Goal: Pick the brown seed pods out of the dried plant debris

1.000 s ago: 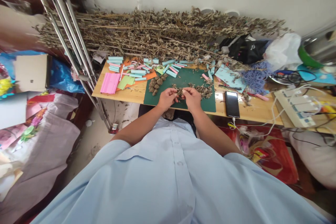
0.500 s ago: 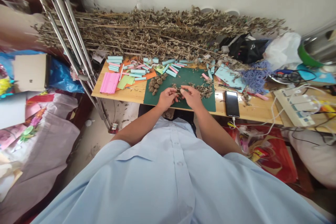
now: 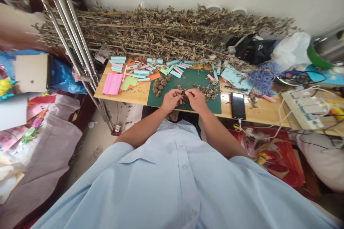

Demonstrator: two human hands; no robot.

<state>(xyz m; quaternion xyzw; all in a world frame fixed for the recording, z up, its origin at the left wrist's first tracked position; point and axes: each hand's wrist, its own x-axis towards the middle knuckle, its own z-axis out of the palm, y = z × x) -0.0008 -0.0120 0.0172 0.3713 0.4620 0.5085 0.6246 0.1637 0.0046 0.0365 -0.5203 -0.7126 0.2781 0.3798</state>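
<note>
Dried leaf clump (image 3: pixel 184 96) pinched between left hand (image 3: pixel 171 101) and right hand (image 3: pixel 197 100), above green cutting mat (image 3: pixel 195 80)

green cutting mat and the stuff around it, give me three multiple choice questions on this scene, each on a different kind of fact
1. Where does the phone lie relative to the green cutting mat?
A. On top of it
B. On the wooden tabletop, to its right
C. Underneath it

2. What colour is the paper stack at the left end of the tabletop?
A. Pink
B. Yellow
C. White

3. What are the left hand and right hand doing?
A. Holding the phone
B. Resting flat on the tabletop
C. Pinching dried leaves together over the mat

Answers:
1. B, the phone lies on bare wood beside the mat.
2. A, the sheets in the stack show pink.
3. C, the fingers of both hands meet on the dried leaves above the mat.
</note>
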